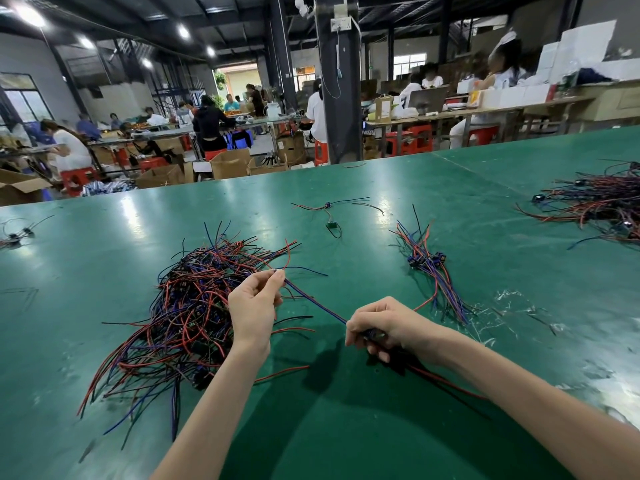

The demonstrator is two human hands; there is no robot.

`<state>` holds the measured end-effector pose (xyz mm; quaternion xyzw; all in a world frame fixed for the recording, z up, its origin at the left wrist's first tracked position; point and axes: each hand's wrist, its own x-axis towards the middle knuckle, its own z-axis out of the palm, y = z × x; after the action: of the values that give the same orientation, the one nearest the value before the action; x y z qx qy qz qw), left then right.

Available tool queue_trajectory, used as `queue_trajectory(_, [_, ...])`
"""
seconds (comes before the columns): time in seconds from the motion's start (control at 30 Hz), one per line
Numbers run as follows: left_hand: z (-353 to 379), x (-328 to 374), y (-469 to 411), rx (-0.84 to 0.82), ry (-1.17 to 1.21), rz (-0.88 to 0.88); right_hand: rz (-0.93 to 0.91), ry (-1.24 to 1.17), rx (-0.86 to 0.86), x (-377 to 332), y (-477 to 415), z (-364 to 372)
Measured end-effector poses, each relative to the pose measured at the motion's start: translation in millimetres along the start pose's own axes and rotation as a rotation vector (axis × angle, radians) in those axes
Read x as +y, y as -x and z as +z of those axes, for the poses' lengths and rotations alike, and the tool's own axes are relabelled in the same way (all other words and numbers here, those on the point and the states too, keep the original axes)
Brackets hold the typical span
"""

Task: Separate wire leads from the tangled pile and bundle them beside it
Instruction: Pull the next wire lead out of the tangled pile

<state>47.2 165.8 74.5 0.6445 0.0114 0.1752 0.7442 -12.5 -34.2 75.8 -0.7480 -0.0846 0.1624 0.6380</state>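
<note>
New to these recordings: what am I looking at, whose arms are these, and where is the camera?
No machine here: a person works bare-handed, and the one picture comes from a camera worn on their head, looking down. On the green table lies a tangled pile of red, black and blue wires, with a small bundle to its right. The left hand pinches one end of a blue lead, and the right hand grips the other end.
</note>
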Motion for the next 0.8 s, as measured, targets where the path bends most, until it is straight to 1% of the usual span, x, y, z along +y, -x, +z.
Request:
queue_trajectory(0.13, [3.5, 1.4, 4.2, -0.030, 0.047, -0.031, -0.021, -0.049, 0.047, 0.2, -2.5, -1.0])
queue_trajectory(0.27, [12.7, 3.2, 15.5, -0.082, 0.086, -0.109, -0.051, -0.138, 0.181, -3.3, -6.2, -4.9])
queue_trajectory(0.33, [20.5, 3.1, 25.1, -0.182, 0.057, -0.155, -0.069, -0.189, 0.236, -5.6, -7.4, -8.0])
queue_trajectory(0.43, [33.7, -2.6, 45.9, -0.458, -0.053, -0.219, -0.071, -0.322, 0.275, -7.0, -9.5, -11.3])
queue_trajectory(0.5, [41.7, -8.7, 59.9, -0.602, -0.121, -0.192, -0.073, -0.345, 0.289, -6.8, -10.0, -11.3])
queue_trajectory(0.53, [44.7, -11.3, 64.9, -0.628, -0.153, -0.160, -0.073, -0.330, 0.303, -6.2, -10.2, -10.8])
queue_trajectory(0.6, [47.3, -13.9, 69.1, -0.603, -0.182, -0.129, -0.073, -0.319, 0.326, -4.9, -10.9, -9.6])
queue_trajectory(0.73, [44.6, -13.1, 67.7, -0.524, -0.145, -0.159, -0.092, -0.398, 0.304, -3.5, -12.9, -7.4])
queue_trajectory(0.8, [43.5, -11.6, 68.1, -0.510, -0.119, -0.181, -0.097, -0.425, 0.283, -3.6, -13.0, -7.4])
